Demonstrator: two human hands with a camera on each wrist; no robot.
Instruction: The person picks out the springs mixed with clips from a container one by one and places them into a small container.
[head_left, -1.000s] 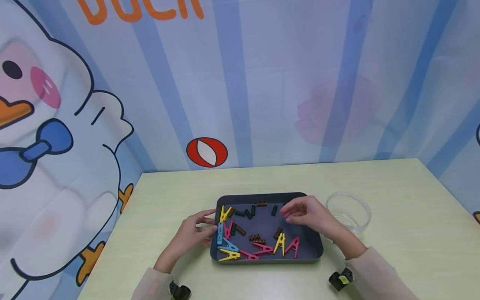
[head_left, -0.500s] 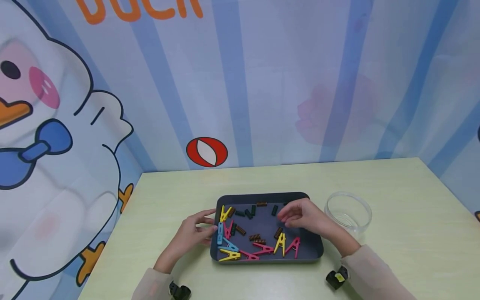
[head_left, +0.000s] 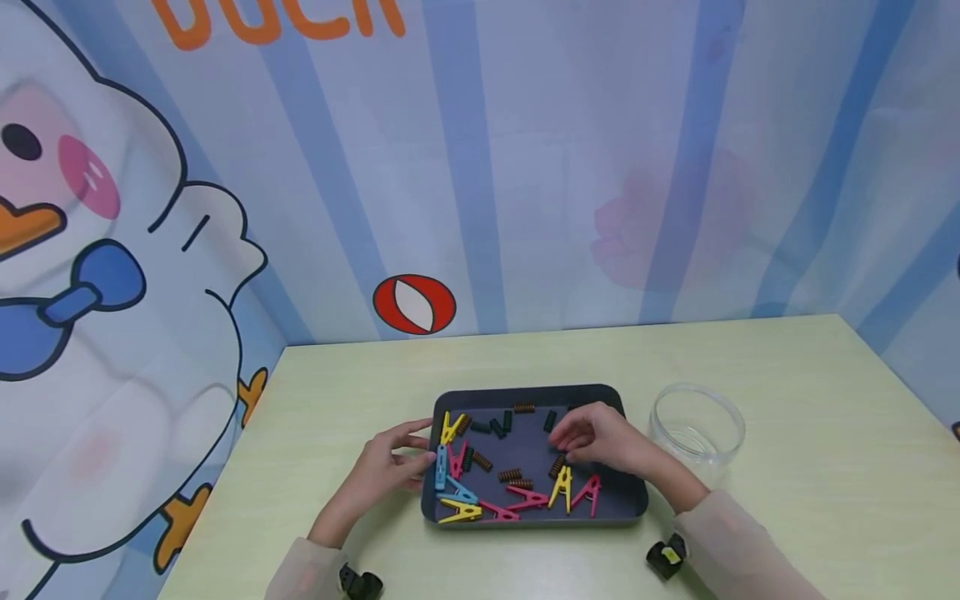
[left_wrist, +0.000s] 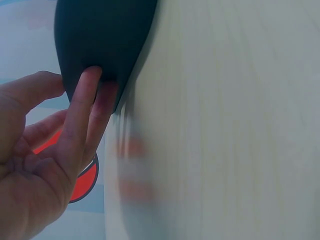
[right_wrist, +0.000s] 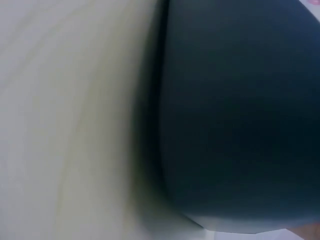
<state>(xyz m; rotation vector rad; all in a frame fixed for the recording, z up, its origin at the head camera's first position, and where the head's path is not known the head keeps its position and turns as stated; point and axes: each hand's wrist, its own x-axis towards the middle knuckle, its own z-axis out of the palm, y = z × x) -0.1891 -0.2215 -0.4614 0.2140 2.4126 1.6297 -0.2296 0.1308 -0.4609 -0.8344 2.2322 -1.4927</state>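
R hand (head_left: 600, 439) moved nr brown spring (head_left: 557, 467) by yellow clip (head_left: 565, 478), prob. w/in reach, pinch can't tell; L hand (head_left: 381, 467) spread vs. tray (head_left: 626, 500).

Before you is a table (head_left: 825, 433), pale yellow with faint wood grain. Directly on it you have a dark grey tray (head_left: 611, 498), lying flat, corners rounded, long sides running left to right. Just beside the tray, on your right, stands a clear round dish (head_left: 712, 455), upright.
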